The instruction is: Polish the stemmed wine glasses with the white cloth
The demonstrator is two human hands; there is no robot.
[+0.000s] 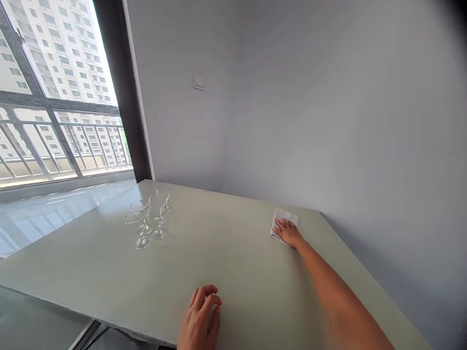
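White cloth [283, 214] lies on the desk [226, 253] under my flattened right hand [291, 235]; my left hand [199, 316] curls loosely, free

The cloth [284, 214] is plain white, the tabletop [222, 238] pale grey-green, the walls [321, 116] grey, the glasses [143, 242] colourless.

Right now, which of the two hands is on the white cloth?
The right hand, fingers spread over the white cloth; the left hand, nearer the camera with loosely curled fingers, is well away from it.
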